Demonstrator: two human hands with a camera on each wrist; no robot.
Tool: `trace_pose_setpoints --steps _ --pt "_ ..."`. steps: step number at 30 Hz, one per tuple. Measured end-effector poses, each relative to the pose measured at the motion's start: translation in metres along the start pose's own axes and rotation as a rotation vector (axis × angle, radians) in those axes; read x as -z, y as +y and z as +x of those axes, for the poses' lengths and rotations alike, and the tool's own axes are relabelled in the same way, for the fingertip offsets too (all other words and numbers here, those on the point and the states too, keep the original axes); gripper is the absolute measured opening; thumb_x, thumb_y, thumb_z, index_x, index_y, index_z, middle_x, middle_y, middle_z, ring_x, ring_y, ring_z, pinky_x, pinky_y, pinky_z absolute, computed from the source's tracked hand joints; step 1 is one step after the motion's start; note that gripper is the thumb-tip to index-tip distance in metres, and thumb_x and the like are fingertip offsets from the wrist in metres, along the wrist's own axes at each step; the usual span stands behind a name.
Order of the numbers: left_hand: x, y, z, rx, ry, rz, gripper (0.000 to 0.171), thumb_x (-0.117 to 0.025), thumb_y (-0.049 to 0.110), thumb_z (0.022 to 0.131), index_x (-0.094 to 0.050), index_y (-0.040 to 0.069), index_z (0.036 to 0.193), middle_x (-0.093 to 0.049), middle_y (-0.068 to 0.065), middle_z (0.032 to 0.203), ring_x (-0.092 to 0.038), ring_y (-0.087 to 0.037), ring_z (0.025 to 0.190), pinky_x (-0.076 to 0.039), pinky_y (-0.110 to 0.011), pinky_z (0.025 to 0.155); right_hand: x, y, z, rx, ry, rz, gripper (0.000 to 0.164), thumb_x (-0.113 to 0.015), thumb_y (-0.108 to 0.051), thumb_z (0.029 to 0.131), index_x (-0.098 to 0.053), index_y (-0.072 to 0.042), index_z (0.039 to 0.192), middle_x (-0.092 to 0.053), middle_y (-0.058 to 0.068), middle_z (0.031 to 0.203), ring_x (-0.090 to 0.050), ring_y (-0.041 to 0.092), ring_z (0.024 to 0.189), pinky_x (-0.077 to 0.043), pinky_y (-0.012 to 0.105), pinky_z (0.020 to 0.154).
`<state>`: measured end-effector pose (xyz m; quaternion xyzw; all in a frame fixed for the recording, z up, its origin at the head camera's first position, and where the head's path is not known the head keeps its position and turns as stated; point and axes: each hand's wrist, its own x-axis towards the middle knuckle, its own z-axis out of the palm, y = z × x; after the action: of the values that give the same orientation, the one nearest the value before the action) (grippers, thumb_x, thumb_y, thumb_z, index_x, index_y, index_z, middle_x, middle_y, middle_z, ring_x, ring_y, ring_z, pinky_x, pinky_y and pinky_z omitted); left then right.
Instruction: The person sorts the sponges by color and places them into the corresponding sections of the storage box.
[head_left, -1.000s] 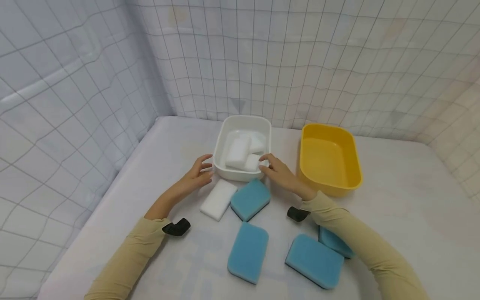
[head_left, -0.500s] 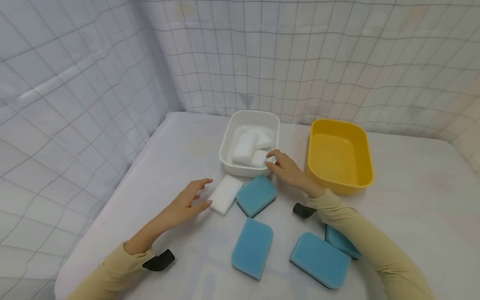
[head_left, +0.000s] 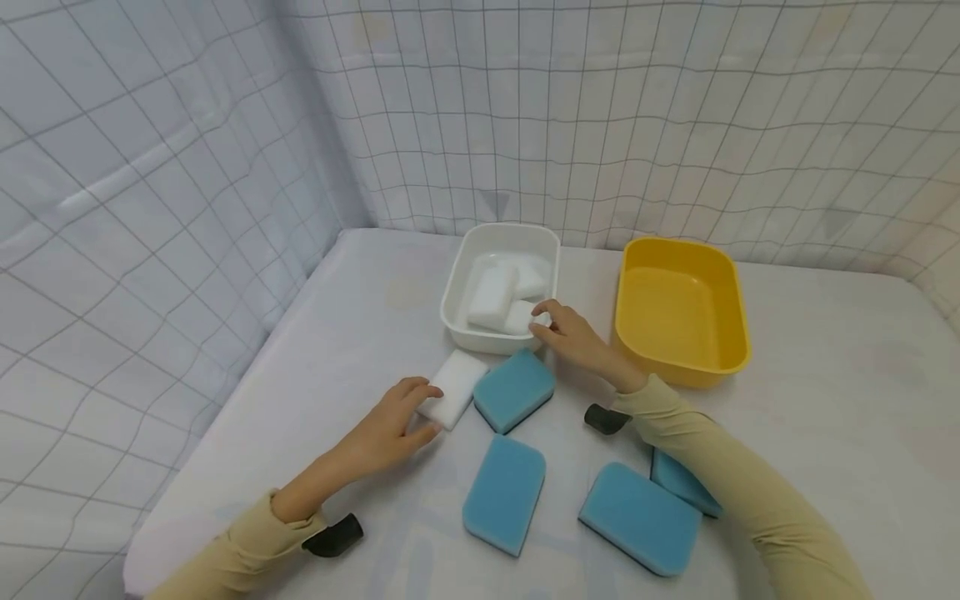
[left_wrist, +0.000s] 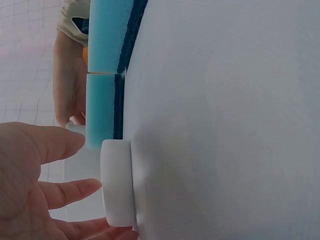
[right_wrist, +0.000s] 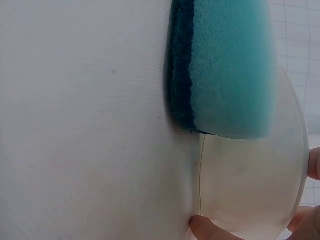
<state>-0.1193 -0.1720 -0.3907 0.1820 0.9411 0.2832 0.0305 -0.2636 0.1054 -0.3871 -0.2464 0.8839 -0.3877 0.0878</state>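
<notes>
My left hand [head_left: 386, 429] reaches over the near end of a white sponge [head_left: 456, 383] lying on the table, thumb and fingers spread. In the left wrist view a fingertip meets the face of this sponge [left_wrist: 117, 182], other fingers pass its lower edge, and the thumb is apart from it. My right hand [head_left: 573, 337] holds the front right side of a white plastic basin [head_left: 491, 343], fingers over the rim and thumb low on its outer wall. Several white sponges [head_left: 491, 296] lie inside. A blue sponge [head_left: 514, 389] with a dark scouring layer underneath lies beside the white one.
A yellow basin [head_left: 667, 321] stands right of the white one. Nearer the front lie more blue sponges: one in the middle [head_left: 504, 496], another to the right [head_left: 640, 518], and a third blue sponge [head_left: 678, 483] partly under the right sleeve. Gridded cloth walls [head_left: 480, 117] enclose the table.
My left hand has left the white basin's side, drawn back toward me, then moved right over the white sponge. The right hand stays at the basin. The head view has shifted slightly.
</notes>
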Motion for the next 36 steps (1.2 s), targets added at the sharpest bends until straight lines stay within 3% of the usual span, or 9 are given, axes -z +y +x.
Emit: trace_pose_setpoints --steps 7,12,18,30,36 --pt "-0.005 0.007 0.006 0.05 0.038 0.087 0.042 -0.073 0.028 0.08 -0.056 0.006 0.111 -0.052 -0.014 0.12 -0.051 -0.027 0.109 -0.047 -0.043 0.089 -0.001 0.0 0.0 0.004 0.01 0.001 0.035 -0.047 -0.023 0.097 -0.044 -0.002 0.124 -0.054 0.023 0.108 -0.053 0.03 0.092 -0.044 0.034 0.077" --pt "-0.01 0.015 0.016 0.126 0.045 0.209 0.049 -0.079 0.034 0.072 -0.055 0.007 0.105 -0.052 -0.01 0.106 -0.048 -0.02 0.092 -0.047 -0.033 0.07 -0.002 0.001 0.001 0.008 0.009 0.0 0.035 -0.047 -0.024 0.097 -0.044 -0.002 0.124 -0.054 0.024 0.108 -0.054 0.029 0.092 -0.045 0.034 0.077" --pt "-0.011 0.016 0.02 0.087 0.085 0.32 0.038 -0.077 0.024 0.071 -0.053 0.007 0.095 -0.049 -0.008 0.091 -0.044 -0.019 0.08 -0.04 -0.028 0.054 -0.003 0.003 0.002 0.003 0.009 0.002 0.035 -0.047 -0.024 0.097 -0.044 -0.002 0.124 -0.054 0.023 0.107 -0.054 0.028 0.091 -0.044 0.031 0.075" --pt "-0.009 0.001 0.021 0.034 0.217 0.221 0.033 -0.076 0.019 0.065 -0.059 0.009 0.092 -0.056 -0.008 0.093 -0.051 -0.019 0.082 -0.046 -0.031 0.065 -0.001 0.007 0.004 0.021 0.029 -0.023 0.034 -0.048 -0.023 0.097 -0.044 -0.001 0.123 -0.054 0.022 0.102 -0.053 0.028 0.087 -0.043 0.029 0.072" --pt "0.0 0.0 0.013 0.06 0.232 0.199 0.035 -0.077 0.017 0.066 -0.057 0.012 0.095 -0.057 -0.009 0.099 -0.053 -0.021 0.086 -0.047 -0.032 0.067 -0.002 0.006 0.004 0.026 0.018 -0.012 0.035 -0.048 -0.022 0.096 -0.044 -0.001 0.124 -0.054 0.021 0.1 -0.052 0.027 0.086 -0.042 0.028 0.072"
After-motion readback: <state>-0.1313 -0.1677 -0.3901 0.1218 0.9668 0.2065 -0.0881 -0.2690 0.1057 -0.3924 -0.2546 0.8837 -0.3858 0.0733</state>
